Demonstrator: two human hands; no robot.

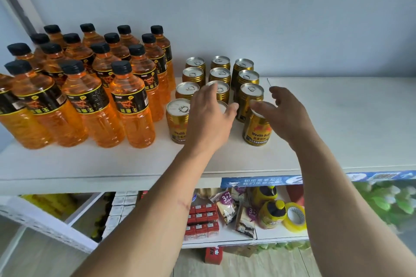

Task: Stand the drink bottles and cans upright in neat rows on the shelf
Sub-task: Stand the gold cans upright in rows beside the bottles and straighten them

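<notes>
A head-worn camera looks down at a white shelf point(337, 119) against a pale blue wall. On its left side stand clear plastic bottles of orange drink with black caps and black labels point(132, 105), upright in rows running back toward the wall. Just to their right stand short gold drink cans with silver ring-pull tops point(219, 74), also upright, in three rows.

The left hand point(209, 119) reaches over the middle row of cans – fingers straight and spread, thumb out to the right, gripping nothing; it covers the front can of that row, so contact with it cannot be told. The right hand point(286, 112) hangs over the front can of the right row, a gold can printed with "Wealth" point(256, 130), fingers loosely curled above its lid and thumb reaching across the rim; whether it touches the can cannot be told.

Below, a lower shelf holds red boxes point(202, 220), snack packets point(225, 207), yellow bottles point(270, 211) and a roll of yellow tape point(295, 216) – with green leaves and white flowers point(387, 200) at the far right
</notes>
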